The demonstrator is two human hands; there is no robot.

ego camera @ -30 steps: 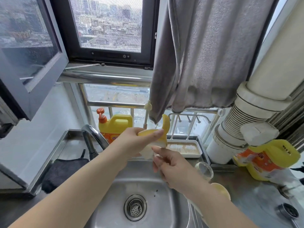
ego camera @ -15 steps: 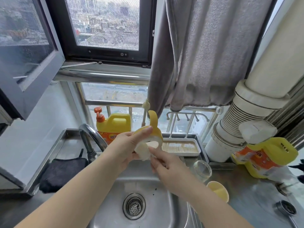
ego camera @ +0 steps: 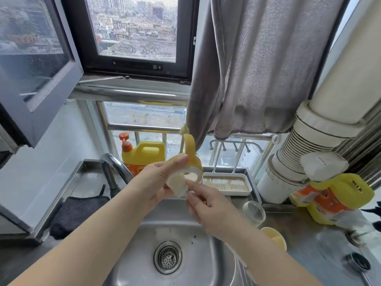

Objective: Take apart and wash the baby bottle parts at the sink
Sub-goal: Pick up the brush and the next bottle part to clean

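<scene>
Above the back edge of the sink (ego camera: 132,252), both hands meet on the baby bottle top (ego camera: 185,172), held in the air clear of the basin. The part is a yellow collar with a curved yellow handle standing up from it, and a pale, translucent silicone piece set in the ring, its round underside turned toward the camera with a small opening near the middle. The left hand (ego camera: 158,180) grasps it, thumb laid across the yellow rim and fingers curled underneath the pale piece. The right hand (ego camera: 204,205) pinches the lower edge of the pale silicone with thumb and forefinger, the other fingers folded loosely behind. The drain strainer (ego camera: 167,257) sits in the basin floor straight below the forearms. The faucet (ego camera: 115,168) arches up at the sink's back left corner, with a yellow detergent jug (ego camera: 144,153) behind it on the sill. On the table to the right of the sink lie a clear glass bottle body (ego camera: 254,213) on its side and a yellow cap (ego camera: 275,238) near the front, with a white drying tray (ego camera: 226,183) along the back edge
</scene>
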